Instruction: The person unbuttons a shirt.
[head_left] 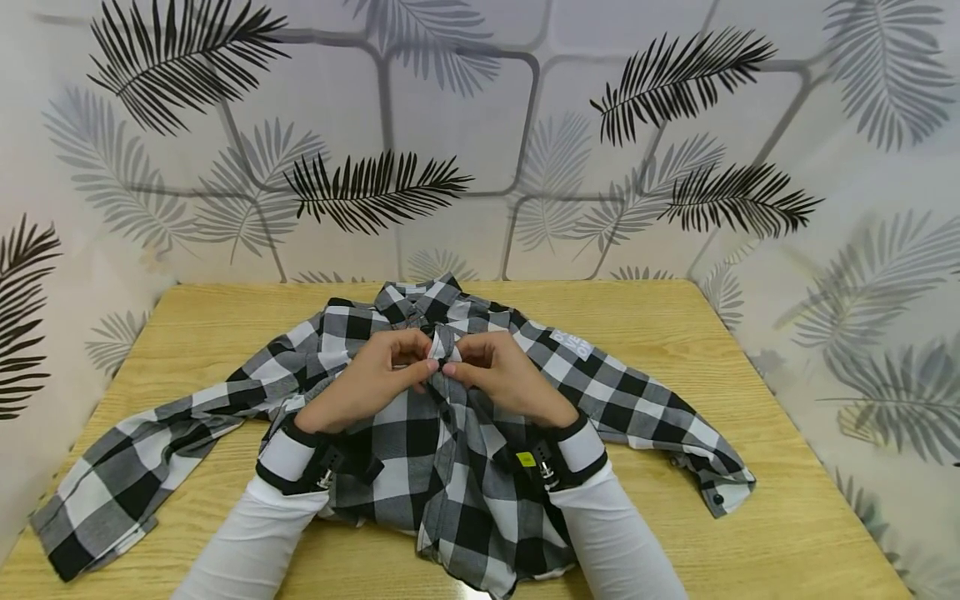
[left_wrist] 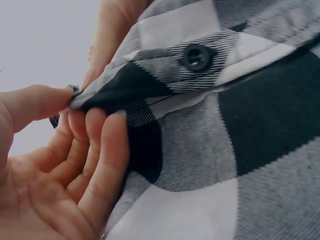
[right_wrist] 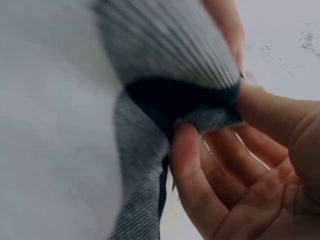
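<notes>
A black, white and grey checked shirt (head_left: 408,425) lies spread front up, its collar (head_left: 416,298) at the far side. Both hands meet at the front placket below the collar, lifting the cloth a little. My left hand (head_left: 372,375) pinches one edge of the placket between thumb and fingers. Opposite it, my right hand (head_left: 512,372) pinches the other edge. In the left wrist view a dark button (left_wrist: 196,57) shows on the placket near the left hand (left_wrist: 65,165). The right wrist view has cloth between the right thumb and fingers (right_wrist: 186,150); whatever lies under the fingertips is hidden.
The shirt rests on a wooden table (head_left: 750,533). Its sleeves spread outward, the left sleeve (head_left: 142,458) toward the near left corner, the right sleeve (head_left: 652,400) with a buttoned cuff (head_left: 723,496). A leaf-patterned cloth (head_left: 465,125) hangs behind the table.
</notes>
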